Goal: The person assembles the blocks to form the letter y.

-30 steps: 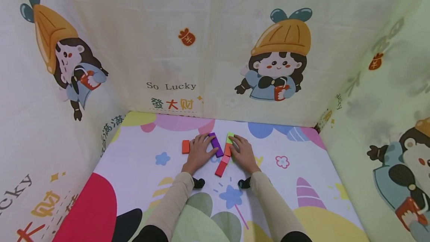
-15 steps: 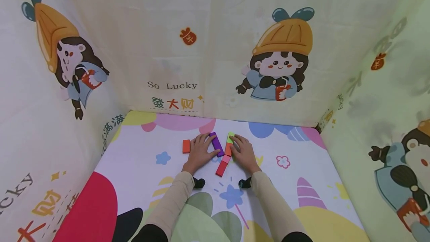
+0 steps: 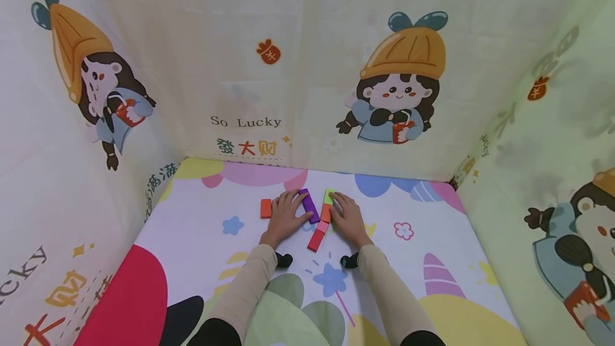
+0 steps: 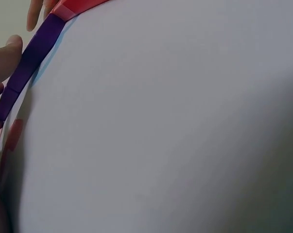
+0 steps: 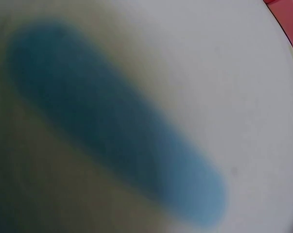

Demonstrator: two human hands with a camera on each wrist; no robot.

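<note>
My left hand (image 3: 285, 218) touches the left side of a purple strip of blocks (image 3: 309, 206) with thumb and fingertips spread along it. A seam near one end of the purple strip (image 4: 32, 56) shows in the left wrist view. On the other side, my right hand (image 3: 351, 219) rests its fingertips along a light green block (image 3: 329, 196) and an orange block (image 3: 325, 212). Below these a pink block (image 3: 322, 226) and a red block (image 3: 315, 240) continue the line, bending toward the lower left. Purple and coloured lines nearly meet at their lower middle, forming a V.
A separate orange-red block (image 3: 266, 209) lies left of my left hand. The printed cloth (image 3: 192, 250) covers the table, with printed fabric walls (image 3: 317, 68) at the back and both sides. A blurred blue shape (image 5: 117, 121) fills much of the right wrist view.
</note>
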